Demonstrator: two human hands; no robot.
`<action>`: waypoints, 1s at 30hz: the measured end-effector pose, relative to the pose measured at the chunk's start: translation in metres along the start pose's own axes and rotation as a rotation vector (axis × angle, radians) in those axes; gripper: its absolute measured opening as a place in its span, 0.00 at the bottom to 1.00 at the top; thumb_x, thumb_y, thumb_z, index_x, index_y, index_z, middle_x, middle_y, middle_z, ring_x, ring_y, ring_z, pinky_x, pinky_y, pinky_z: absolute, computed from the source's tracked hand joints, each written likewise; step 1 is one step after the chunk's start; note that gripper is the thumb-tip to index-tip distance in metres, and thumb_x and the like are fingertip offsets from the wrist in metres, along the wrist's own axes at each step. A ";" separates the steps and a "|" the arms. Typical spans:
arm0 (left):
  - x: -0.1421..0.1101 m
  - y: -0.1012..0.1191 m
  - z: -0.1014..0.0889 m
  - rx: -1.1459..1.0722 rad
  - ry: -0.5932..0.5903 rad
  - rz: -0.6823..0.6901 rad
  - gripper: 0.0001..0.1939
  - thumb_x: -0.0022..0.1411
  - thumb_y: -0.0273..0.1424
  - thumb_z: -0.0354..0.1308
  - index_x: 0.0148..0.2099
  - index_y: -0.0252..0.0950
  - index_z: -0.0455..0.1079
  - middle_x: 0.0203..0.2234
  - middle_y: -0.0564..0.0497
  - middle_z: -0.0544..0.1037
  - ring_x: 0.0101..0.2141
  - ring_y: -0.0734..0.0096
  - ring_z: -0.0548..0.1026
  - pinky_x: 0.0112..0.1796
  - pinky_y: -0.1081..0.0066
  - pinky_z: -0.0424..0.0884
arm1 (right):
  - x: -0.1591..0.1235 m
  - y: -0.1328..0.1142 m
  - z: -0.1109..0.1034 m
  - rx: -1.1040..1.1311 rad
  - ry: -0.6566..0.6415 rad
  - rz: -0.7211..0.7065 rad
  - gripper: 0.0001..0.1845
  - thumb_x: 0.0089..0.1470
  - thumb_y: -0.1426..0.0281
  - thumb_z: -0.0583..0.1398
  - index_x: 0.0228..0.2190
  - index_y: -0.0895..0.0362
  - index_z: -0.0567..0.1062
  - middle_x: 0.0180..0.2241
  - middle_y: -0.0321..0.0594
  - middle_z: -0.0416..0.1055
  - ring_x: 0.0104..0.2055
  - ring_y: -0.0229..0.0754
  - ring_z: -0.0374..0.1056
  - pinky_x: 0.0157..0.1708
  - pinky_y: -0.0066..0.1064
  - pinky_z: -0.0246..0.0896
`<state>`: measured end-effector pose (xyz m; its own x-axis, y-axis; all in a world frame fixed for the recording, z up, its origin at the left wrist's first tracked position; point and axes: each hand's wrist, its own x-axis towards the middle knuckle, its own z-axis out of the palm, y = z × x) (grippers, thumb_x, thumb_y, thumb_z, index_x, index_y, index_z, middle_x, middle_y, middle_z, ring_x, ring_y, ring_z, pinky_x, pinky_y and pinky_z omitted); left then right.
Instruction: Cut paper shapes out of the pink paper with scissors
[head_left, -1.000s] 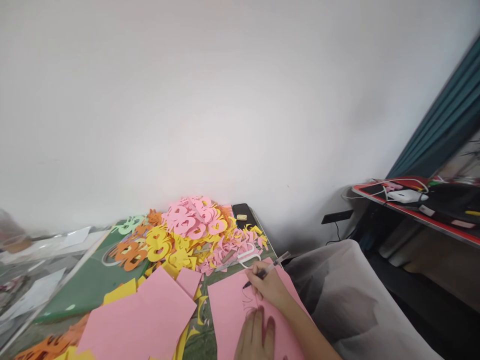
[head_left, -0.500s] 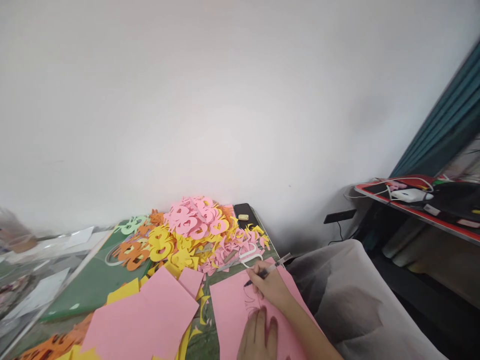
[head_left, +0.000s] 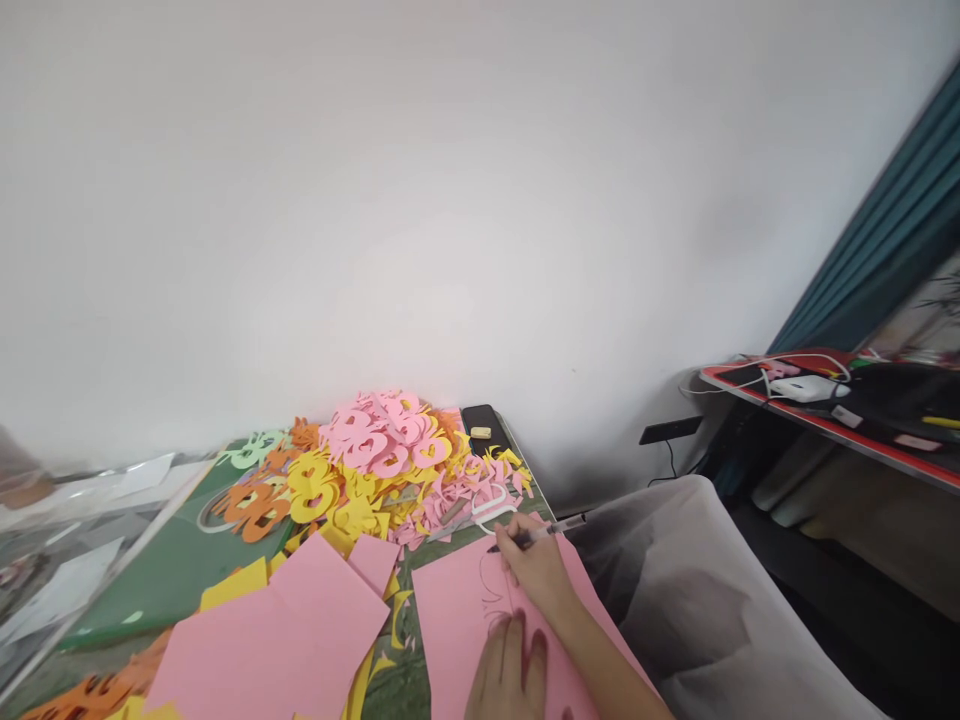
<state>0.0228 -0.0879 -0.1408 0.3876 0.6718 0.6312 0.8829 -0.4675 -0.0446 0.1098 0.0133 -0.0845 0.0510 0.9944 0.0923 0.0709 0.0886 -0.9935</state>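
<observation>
My right hand (head_left: 534,565) grips a pen (head_left: 559,526), its dark tip down on a pink paper sheet (head_left: 446,620). Curved dark lines run across the sheet to the left of that hand. Fingers stretched out, my left hand (head_left: 510,672) lies flat on the same sheet, just below the drawn lines. Beyond the sheet's far edge rest white-handled scissors (head_left: 491,512), partly among pink and yellow paper scraps (head_left: 450,505).
Pink cut-outs with heart holes (head_left: 375,435) are heaped by the wall, with yellow cut-outs (head_left: 311,485) and orange ones (head_left: 259,508) beside them. A phone (head_left: 480,420) lies behind. Loose pink sheets (head_left: 277,630) are at left. A cloth-covered form (head_left: 697,590) stands right.
The pen tip has moved up the sheet, and a longer curved line now shows beside it. My left hand stays flat on the paper. The whole view has shifted slightly.
</observation>
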 end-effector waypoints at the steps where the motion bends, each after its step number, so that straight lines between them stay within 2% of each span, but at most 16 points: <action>1: 0.000 0.000 0.000 -0.004 -0.002 0.000 0.22 0.45 0.36 0.55 0.45 0.36 0.67 0.42 0.45 0.73 0.41 0.57 0.71 0.37 0.66 0.71 | 0.000 0.000 -0.001 -0.009 0.044 -0.011 0.19 0.45 0.59 0.55 0.16 0.53 0.52 0.08 0.25 0.56 0.08 0.30 0.48 0.10 0.24 0.42; 3: 0.001 0.000 -0.001 -0.018 0.001 -0.004 0.22 0.45 0.37 0.55 0.45 0.36 0.67 0.41 0.45 0.73 0.41 0.57 0.71 0.37 0.66 0.71 | 0.000 -0.001 -0.002 -0.019 0.083 -0.016 0.18 0.45 0.59 0.55 0.16 0.53 0.52 0.08 0.26 0.55 0.08 0.30 0.48 0.10 0.24 0.42; 9: 0.000 0.001 -0.003 -0.011 -0.019 0.002 0.23 0.45 0.34 0.55 0.46 0.36 0.66 0.42 0.45 0.73 0.41 0.57 0.70 0.37 0.66 0.71 | -0.002 -0.004 -0.001 -0.051 -0.008 -0.031 0.18 0.46 0.59 0.53 0.15 0.53 0.52 0.09 0.27 0.55 0.09 0.32 0.49 0.12 0.26 0.44; 14: -0.003 0.001 0.001 -0.002 -0.014 0.007 0.23 0.44 0.32 0.53 0.46 0.36 0.66 0.43 0.44 0.72 0.42 0.56 0.70 0.38 0.65 0.71 | -0.001 -0.004 -0.004 -0.176 0.141 -0.127 0.19 0.47 0.64 0.53 0.14 0.53 0.49 0.10 0.27 0.52 0.15 0.34 0.52 0.20 0.27 0.50; 16: -0.002 0.001 0.001 -0.002 -0.009 0.006 0.23 0.44 0.32 0.53 0.46 0.36 0.66 0.43 0.44 0.72 0.42 0.57 0.70 0.38 0.65 0.71 | -0.001 -0.003 -0.004 -0.195 0.142 -0.137 0.18 0.47 0.64 0.52 0.14 0.53 0.49 0.10 0.27 0.52 0.15 0.34 0.52 0.22 0.27 0.50; 19: -0.001 0.001 0.000 0.002 -0.014 0.003 0.23 0.44 0.33 0.54 0.46 0.36 0.66 0.43 0.45 0.72 0.42 0.57 0.70 0.38 0.66 0.71 | 0.000 -0.001 -0.003 -0.204 0.083 -0.149 0.18 0.47 0.64 0.52 0.14 0.53 0.49 0.10 0.27 0.52 0.14 0.35 0.52 0.21 0.28 0.50; 25: 0.001 0.001 -0.002 -0.020 0.008 -0.028 0.22 0.45 0.38 0.55 0.45 0.38 0.66 0.42 0.46 0.73 0.41 0.59 0.70 0.38 0.67 0.70 | 0.000 -0.003 -0.003 -0.263 0.193 -0.166 0.18 0.45 0.68 0.52 0.13 0.53 0.48 0.11 0.28 0.51 0.17 0.36 0.52 0.20 0.27 0.48; 30: 0.001 0.001 -0.002 -0.022 0.015 -0.014 0.21 0.46 0.39 0.55 0.44 0.37 0.67 0.41 0.45 0.74 0.41 0.58 0.71 0.37 0.67 0.71 | 0.000 -0.002 -0.003 -0.245 0.170 -0.171 0.17 0.44 0.68 0.52 0.13 0.53 0.49 0.10 0.28 0.51 0.16 0.35 0.51 0.19 0.27 0.47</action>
<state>0.0237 -0.0886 -0.1384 0.3711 0.6697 0.6433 0.8821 -0.4706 -0.0189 0.1126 0.0132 -0.0820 0.1814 0.9407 0.2867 0.3287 0.2168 -0.9192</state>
